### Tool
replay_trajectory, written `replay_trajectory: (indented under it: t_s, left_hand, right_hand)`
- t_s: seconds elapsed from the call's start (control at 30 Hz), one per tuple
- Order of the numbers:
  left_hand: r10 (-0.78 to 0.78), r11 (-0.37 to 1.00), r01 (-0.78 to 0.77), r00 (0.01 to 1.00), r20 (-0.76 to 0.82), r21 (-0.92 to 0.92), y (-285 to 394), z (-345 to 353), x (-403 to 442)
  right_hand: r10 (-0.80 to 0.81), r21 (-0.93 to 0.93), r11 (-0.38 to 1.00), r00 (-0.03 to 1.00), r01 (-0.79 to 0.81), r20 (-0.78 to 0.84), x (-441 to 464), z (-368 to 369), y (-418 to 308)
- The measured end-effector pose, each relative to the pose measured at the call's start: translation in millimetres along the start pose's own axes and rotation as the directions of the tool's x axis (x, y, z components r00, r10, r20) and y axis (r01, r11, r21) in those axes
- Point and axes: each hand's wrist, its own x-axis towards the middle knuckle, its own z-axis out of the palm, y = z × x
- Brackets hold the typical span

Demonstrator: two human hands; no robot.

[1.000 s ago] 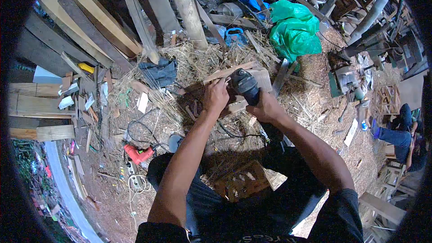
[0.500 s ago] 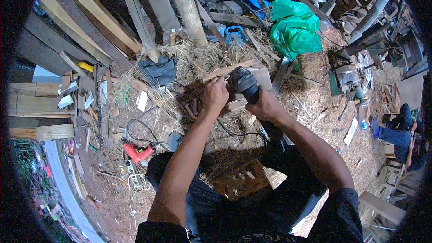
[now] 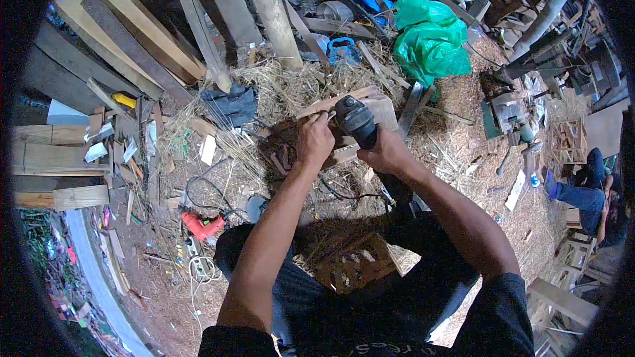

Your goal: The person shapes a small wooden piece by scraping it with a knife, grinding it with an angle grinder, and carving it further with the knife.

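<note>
A red drill (image 3: 202, 226) lies on the ground at left. Toward the middle, the left hand (image 3: 315, 140) has its fingers bunched together; whether they pinch something small, I cannot tell. Just right of them is the head of a black power tool (image 3: 356, 120), beside a pale wooden block (image 3: 383, 111). The right hand (image 3: 387, 153) wraps the tool's body. Farther right sits a green plastic bag (image 3: 431, 43).
</note>
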Motion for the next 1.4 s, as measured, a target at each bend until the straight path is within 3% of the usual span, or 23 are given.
replay_trajectory:
  t_s: [0.27,0.37,0.67,0.77,0.87,1.07,1.2,1.4]
  left_hand:
    - [0.004,1.000,-0.004,0.999,-0.037,-0.010,-2,3,-4]
    - [0.002,0.999,-0.004,0.999,-0.048,-0.038,-4,6,-4]
    - [-0.011,1.000,0.011,1.000,-0.015,-0.024,1,4,-4]
    - [-0.010,1.000,0.010,1.000,-0.014,-0.021,2,2,-5]
    - [0.006,1.000,-0.007,1.000,-0.021,-0.025,0,6,-6]
    - [0.031,1.000,-0.031,0.998,-0.059,0.001,0,6,-4]
    - [-0.028,0.999,0.028,1.000,-0.007,0.016,8,0,-4]
    - [0.042,0.998,-0.041,0.999,-0.020,0.036,0,7,-4]
  right_hand:
    - [0.018,-0.034,0.999,1.000,-0.019,-0.023,-3,-2,-12]
    - [0.069,0.050,0.996,0.996,-0.071,0.055,4,-4,-10]
    - [0.069,-0.072,0.995,0.997,-0.070,-0.019,6,7,0]
    - [-0.003,-0.037,0.999,0.999,0.002,-0.033,3,7,-1]
    - [0.076,-0.071,0.994,0.996,-0.079,-0.047,3,7,-3]
    - [-0.016,-0.030,0.999,0.999,0.015,-0.028,-1,-2,-3]
    - [0.006,-0.072,0.997,1.000,-0.008,-0.020,1,-1,-3]
    - [0.003,-0.032,0.999,1.000,-0.003,0.005,-2,-4,0]
